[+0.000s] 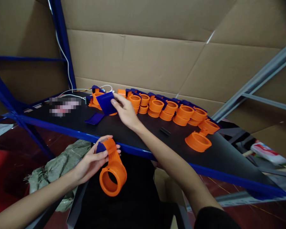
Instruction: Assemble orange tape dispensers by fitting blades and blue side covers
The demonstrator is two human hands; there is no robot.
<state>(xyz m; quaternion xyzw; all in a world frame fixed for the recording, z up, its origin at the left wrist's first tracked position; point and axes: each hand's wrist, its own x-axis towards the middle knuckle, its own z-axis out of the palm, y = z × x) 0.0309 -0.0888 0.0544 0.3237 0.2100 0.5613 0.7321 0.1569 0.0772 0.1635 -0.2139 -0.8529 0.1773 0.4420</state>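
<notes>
My left hand [90, 160] is closed on an orange plastic tape dispenser [113, 178], held in front of the shelf edge with its round hub hanging down. A small dark blue part [100, 147] shows at the dispenser's upper end, beside my thumb. Higher up, my right hand [126, 111] pinches a flat dark blue plastic plate [106, 103] above the black shelf. A second blue plate [94, 119] lies on the shelf just below it. Behind the held plate, another orange dispenser [97, 95] with blue on it is partly hidden.
Stacked orange and blue dispensers [181, 111] line the back of the black shelf [143, 133]. One loose orange dispenser [198, 142] lies to the right, and small black strips [165, 131] in the middle. A cardboard wall [143, 57] stands behind; blue posts [62, 41] rise at left.
</notes>
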